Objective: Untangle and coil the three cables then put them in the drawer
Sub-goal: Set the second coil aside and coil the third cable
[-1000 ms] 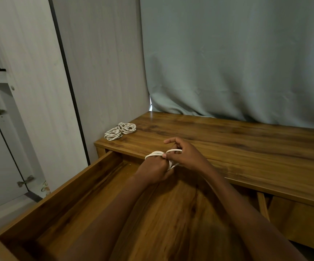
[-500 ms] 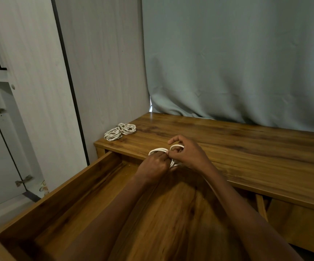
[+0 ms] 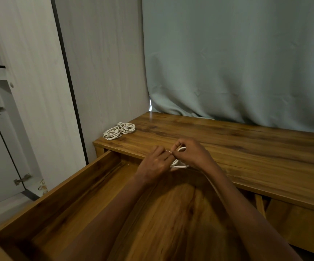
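Note:
A white cable [image 3: 178, 164] is bunched into small loops between both hands, above the back of the open wooden drawer [image 3: 88, 178]. My left hand [image 3: 155, 165] grips the loops from the left. My right hand [image 3: 192, 153] pinches the cable with thumb and forefinger, a loop showing inside its curled fingers. Two other white cables lie coiled side by side at the desk's far left corner: one coil [image 3: 112, 133] nearer, the other coil [image 3: 127, 127] just behind it.
The wooden desk top [image 3: 246, 147] stretches to the right under a grey-green curtain [image 3: 237, 63]. A pale wardrobe [image 3: 29, 91] with a black handle stands at the left. The drawer's left wall runs toward me; my forearms cover much of its floor.
Both hands have closed tighter together on the cable. The loop that arched over my left hand is now drawn in between the fingers. The two coils on the desk have not moved.

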The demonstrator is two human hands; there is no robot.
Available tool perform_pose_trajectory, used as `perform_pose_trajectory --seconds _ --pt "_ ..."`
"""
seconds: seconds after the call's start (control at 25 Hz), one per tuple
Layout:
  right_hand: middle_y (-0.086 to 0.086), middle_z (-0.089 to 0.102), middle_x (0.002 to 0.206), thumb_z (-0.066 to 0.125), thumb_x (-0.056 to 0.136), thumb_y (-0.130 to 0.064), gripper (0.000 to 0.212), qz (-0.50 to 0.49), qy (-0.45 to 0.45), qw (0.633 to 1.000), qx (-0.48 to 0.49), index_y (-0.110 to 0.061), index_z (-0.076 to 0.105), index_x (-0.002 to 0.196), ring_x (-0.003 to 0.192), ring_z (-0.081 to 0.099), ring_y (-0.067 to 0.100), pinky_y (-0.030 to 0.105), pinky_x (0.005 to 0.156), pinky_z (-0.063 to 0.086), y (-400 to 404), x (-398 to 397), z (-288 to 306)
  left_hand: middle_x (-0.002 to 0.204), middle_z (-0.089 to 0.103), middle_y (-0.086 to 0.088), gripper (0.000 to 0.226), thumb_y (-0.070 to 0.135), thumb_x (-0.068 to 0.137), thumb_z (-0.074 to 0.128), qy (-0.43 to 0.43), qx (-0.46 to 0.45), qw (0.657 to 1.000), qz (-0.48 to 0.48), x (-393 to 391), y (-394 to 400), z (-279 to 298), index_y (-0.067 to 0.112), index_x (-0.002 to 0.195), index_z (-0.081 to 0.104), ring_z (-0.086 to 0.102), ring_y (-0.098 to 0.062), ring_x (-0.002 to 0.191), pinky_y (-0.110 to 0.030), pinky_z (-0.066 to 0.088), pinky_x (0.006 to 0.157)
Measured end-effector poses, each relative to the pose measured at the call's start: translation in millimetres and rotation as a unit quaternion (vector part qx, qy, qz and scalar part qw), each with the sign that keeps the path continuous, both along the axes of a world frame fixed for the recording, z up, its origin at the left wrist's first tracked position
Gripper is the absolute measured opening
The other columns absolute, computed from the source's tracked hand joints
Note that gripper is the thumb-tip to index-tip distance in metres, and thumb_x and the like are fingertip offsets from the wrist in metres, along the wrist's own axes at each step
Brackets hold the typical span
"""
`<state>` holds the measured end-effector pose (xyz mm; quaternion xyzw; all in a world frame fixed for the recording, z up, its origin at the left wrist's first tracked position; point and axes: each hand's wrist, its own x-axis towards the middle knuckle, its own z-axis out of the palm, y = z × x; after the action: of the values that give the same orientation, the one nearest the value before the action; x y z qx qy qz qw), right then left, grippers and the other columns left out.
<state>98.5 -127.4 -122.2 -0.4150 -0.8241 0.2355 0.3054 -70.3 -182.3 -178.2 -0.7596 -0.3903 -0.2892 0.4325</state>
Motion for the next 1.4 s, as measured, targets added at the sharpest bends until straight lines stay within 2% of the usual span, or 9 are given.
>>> perform_pose_trajectory --seconds 0.16,0.28,0.4,0.52,0.76,0.92,1.08,1.28,1.4 --pt "-0.009 0.072 0.07 0.07 0.09 -0.016 0.008 0.083 0.081 0.984 -0.138 -0.019 0.077 0.087 0.065 0.065 0.007 0.022 0.062 0.052 0.1 6.9 4.2 0.088 0.069 -0.007 0.039 0.046 0.088 0.062 -0.094 -0.094 0.989 -0.06 -4.9 -4.3 8.3 0.008 0.099 0.067 0.056 -0.021 0.076 -0.029 0.04 0.066" --pt "0.0 0.07 0.072 0.067 0.094 -0.041 0.027 0.11 0.099 0.964 -0.22 -0.018 0.079 0.086 0.062 0.057 0.013 0.026 0.056 0.043 2.5 12.5 0.2 0.091 0.067 0.001 0.05 0.058 0.084 0.059 -0.203 -0.229 0.95 -0.069 -10.6 -7.6 15.5 0.013 0.104 0.069 0.058 -0.014 0.079 -0.026 0.043 0.066" --pt "0.006 0.071 0.081 0.057 0.09 -0.067 0.056 0.113 0.144 0.942 -0.282 -0.016 0.078 0.096 0.059 0.055 0.014 0.027 0.055 0.043 8.3 14.6 -3.3 0.085 0.068 0.008 0.051 0.067 0.082 0.058 -0.314 -0.366 0.875 -0.034 -17.1 -8.5 24.8 0.019 0.096 0.068 0.063 -0.009 0.072 -0.03 0.048 0.062" --pt "0.006 0.07 0.086 0.054 0.087 -0.07 0.067 0.148 0.198 0.92 -0.305 -0.011 0.073 0.112 0.062 0.057 0.013 0.026 0.057 0.046 12.4 16.5 -7.9 0.071 0.066 0.007 0.034 0.056 0.086 0.066 -0.399 -0.417 0.815 -0.049 -23.2 -6.8 27.1 0.023 0.08 0.067 0.06 0.0 0.062 -0.025 0.046 0.061" --pt "0.008 0.075 0.096 0.07 0.093 -0.03 0.03 0.144 0.185 0.919 -0.316 -0.011 0.071 0.116 0.072 0.066 0.016 0.028 0.064 0.053 15.8 16.8 -20.1 0.065 0.058 -0.007 0.05 0.053 0.094 0.054 -0.531 -0.463 0.703 -0.099 -23.2 -14.4 32.4 0.008 0.073 0.061 0.062 -0.012 0.054 -0.022 0.046 0.054" --pt "0.017 0.076 0.101 0.063 0.099 -0.015 0.015 0.065 0.277 0.92 -0.27 -0.012 0.069 0.112 0.067 0.071 0.018 0.028 0.06 0.059 17.7 10.1 -21.2 0.063 0.057 -0.005 0.046 0.048 0.096 0.055 -0.571 -0.474 0.657 -0.133 -19.2 -14.7 32.1 0.008 0.078 0.066 0.059 -0.012 0.052 -0.023 0.046 0.054" --pt "0.009 0.076 0.088 0.061 0.1 -0.017 0.011 -0.051 0.295 0.95 -0.09 -0.016 0.071 0.105 0.065 0.074 0.018 0.032 0.061 0.06 17.7 -5.1 -34.1 0.06 0.056 -0.002 0.047 0.045 0.095 0.057 -0.601 -0.462 0.637 -0.141 -6.0 -14.4 34.2 0.002 0.082 0.069 0.055 -0.009 0.049 -0.019 0.045 0.051" --pt "0.015 0.077 0.088 0.067 0.096 -0.016 0.016 0.02 0.362 0.906 -0.22 -0.002 0.071 0.103 0.079 0.076 0.028 0.034 0.071 0.062 5.2 -20.3 -35.3 0.062 0.067 -0.002 0.04 0.051 0.088 0.067 -0.64 -0.357 0.674 -0.092 -8.1 -7.9 28.1 0.013 0.078 0.075 0.06 -0.013 0.058 -0.03 0.047 0.057" --pt "0.012 0.078 0.091 0.072 0.092 -0.016 0.024 0.053 0.383 0.878 -0.283 -0.008 0.068 0.115 0.08 0.075 0.021 0.029 0.07 0.061 -3.7 -23.7 -36.2 0.075 0.072 -0.015 0.044 0.054 0.086 0.069 -0.65 -0.341 0.672 -0.095 -11.3 -5.7 23.7 0.01 0.082 0.076 0.062 -0.02 0.064 -0.036 0.048 0.062"
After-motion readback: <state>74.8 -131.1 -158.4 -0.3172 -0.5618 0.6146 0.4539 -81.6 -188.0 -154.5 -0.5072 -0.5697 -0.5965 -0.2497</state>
